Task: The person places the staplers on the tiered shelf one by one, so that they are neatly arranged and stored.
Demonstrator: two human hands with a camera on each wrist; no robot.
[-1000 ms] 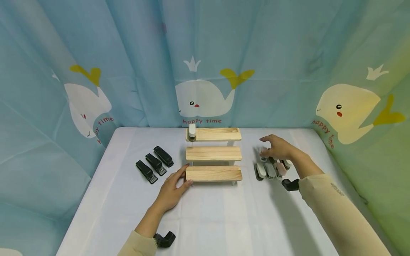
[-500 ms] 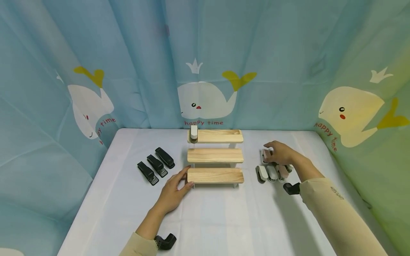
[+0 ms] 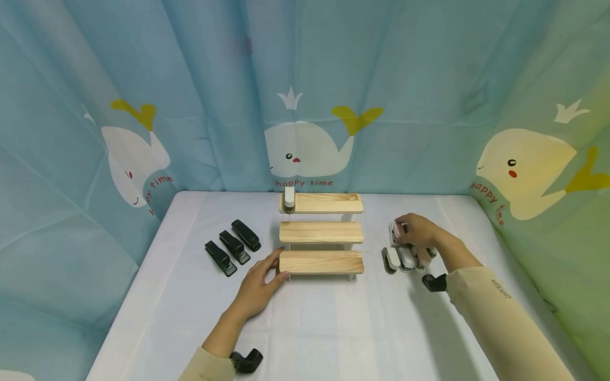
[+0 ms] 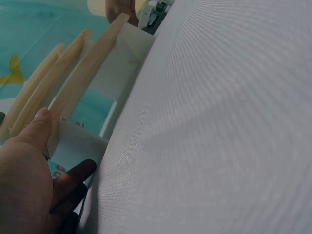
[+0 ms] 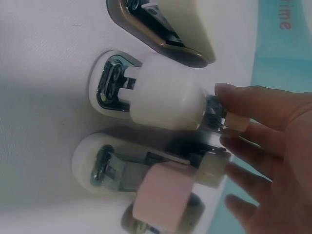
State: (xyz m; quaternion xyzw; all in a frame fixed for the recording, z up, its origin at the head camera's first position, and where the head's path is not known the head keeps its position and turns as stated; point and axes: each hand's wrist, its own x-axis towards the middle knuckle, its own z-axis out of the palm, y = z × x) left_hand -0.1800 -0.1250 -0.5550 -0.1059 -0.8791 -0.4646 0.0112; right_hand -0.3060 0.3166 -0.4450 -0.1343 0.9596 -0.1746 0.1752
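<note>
My left hand (image 3: 257, 288) holds the left end of a three-tier wooden display rack (image 3: 321, 262). In the left wrist view, its thumb (image 4: 41, 119) lies on the board's end and its fingers are beside the white leg (image 4: 78, 141). On the right, my right hand (image 3: 419, 230) pinches a small pinkish stapler (image 3: 398, 233) standing at the group's back left. In the right wrist view that stapler (image 5: 237, 122) shows only partly between thumb and fingers. Nearer me stand a white-and-brown mini stapler (image 3: 393, 258), a white one (image 5: 168, 92) and a pink one (image 5: 163, 195).
A white mini stapler (image 3: 289, 198) stands at the left end of the top tier (image 3: 329, 203). Three black staplers (image 3: 233, 246) lie slanted on the table (image 3: 310, 333) left of the rack. A whale-print curtain (image 3: 305, 69) hangs behind the table.
My right hand has come down slightly and closed on the pinkish stapler. My left hand stays at the rack's end. The whole view has shifted slightly.
</note>
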